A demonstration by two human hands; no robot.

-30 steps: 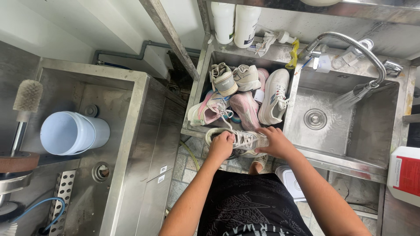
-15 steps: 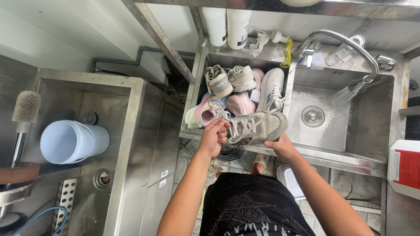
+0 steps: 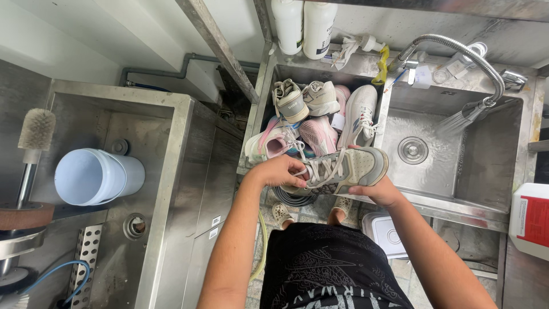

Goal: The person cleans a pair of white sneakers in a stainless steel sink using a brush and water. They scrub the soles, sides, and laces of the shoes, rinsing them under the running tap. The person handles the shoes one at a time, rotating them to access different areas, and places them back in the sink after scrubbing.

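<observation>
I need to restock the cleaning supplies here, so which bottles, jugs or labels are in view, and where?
Two white bottles: upright on the ledge behind the shoe-filled sink.
White jug: far right edge, squarish, with a red label.
Two small white stickers: on the steel cabinet front, left of the left hand.

Grey-beige sneaker (image 3: 343,170) with white laces, loosely tied, and a pale sole. Held level, lying across the front edge of the left sink basin (image 3: 264,91), toe toward the right-hand basin, upper facing up. Gripped at the lace end by the left hand (image 3: 278,170); supported from beneath at the heel side by the right hand (image 3: 377,193). Clear of the shoe pile behind it.
</observation>
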